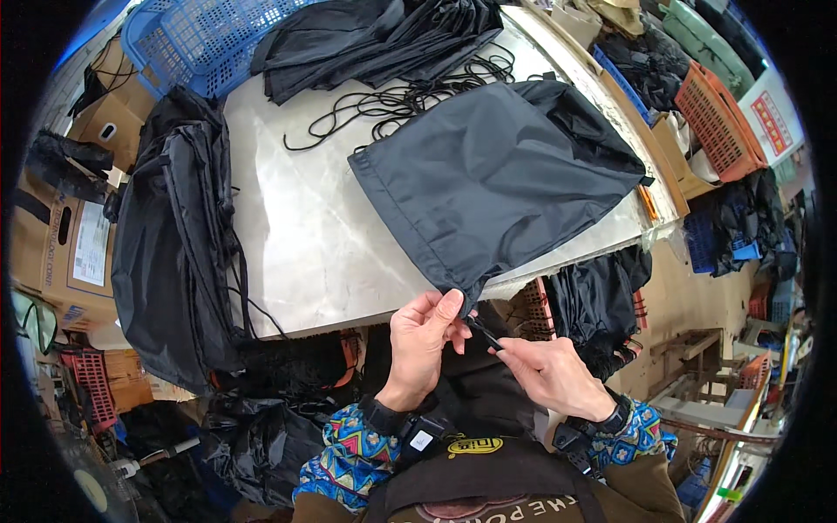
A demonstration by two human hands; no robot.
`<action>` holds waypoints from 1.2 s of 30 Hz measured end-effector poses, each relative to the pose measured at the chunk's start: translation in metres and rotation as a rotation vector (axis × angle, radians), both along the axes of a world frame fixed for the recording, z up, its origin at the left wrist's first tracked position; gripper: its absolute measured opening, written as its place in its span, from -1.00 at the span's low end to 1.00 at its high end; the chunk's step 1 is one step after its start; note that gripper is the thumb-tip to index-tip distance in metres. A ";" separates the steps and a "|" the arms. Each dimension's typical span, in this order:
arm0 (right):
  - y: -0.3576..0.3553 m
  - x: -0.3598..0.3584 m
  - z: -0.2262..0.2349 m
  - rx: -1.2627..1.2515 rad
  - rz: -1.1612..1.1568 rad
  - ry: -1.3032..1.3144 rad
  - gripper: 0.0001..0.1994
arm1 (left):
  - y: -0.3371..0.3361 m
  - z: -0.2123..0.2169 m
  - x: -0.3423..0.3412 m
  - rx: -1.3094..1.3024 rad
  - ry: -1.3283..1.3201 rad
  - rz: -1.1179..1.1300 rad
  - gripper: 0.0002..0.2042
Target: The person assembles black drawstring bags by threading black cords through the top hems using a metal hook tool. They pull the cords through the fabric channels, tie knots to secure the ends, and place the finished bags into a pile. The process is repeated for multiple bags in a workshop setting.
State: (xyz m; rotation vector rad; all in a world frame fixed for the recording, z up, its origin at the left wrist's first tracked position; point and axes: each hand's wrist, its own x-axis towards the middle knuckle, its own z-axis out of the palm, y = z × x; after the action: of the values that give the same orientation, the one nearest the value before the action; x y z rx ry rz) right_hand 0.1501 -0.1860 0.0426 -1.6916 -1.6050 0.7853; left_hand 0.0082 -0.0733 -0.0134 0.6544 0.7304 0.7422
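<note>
A black drawstring-style fabric bag point(506, 170) lies flat over the front right of the table, its hemmed edge running along its left side. My left hand point(417, 342) pinches the bag's near corner between thumb and fingers, just beyond the table's front edge. Close beside it, my right hand point(558, 373) grips a thin black cord point(485, 333) that meets the bag's corner. Its far end is hidden at the fabric, so I cannot tell how far it goes in. Behind the bag, loose black cords point(370, 109) lie tangled on the pale tabletop point(296, 227).
Folded black bags point(179, 253) hang over the table's left edge. Another black fabric pile point(366, 44) lies at the back, beside a blue plastic basket point(196, 44). Cardboard boxes point(65, 253) stand on the left. An orange crate point(719, 118) is at the far right.
</note>
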 end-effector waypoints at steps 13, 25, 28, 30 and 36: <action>0.005 -0.013 -0.030 0.165 -0.111 -0.093 -0.84 | -0.001 0.000 -0.002 0.139 0.016 0.085 -0.88; 0.014 -0.006 -0.040 0.076 -0.182 0.027 -0.87 | 0.004 -0.012 -0.002 0.092 0.097 -0.142 -0.81; 0.016 -0.001 -0.038 -0.005 -0.217 0.062 -0.88 | 0.004 -0.007 -0.001 -0.021 -0.035 -0.199 -0.79; 0.018 -0.002 -0.037 -0.003 -0.218 0.085 -0.88 | 0.005 -0.011 -0.002 -0.004 -0.019 -0.168 -0.80; 0.003 -0.005 -0.008 -0.202 -0.158 0.237 -0.84 | 0.008 -0.013 0.001 -0.105 -0.078 -0.064 -0.90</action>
State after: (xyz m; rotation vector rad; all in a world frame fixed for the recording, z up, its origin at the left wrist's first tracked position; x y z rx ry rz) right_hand 0.1451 -0.1827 0.0343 -1.7641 -1.2503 1.0527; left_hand 0.0097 -0.0658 -0.0261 0.5479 0.6689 0.6630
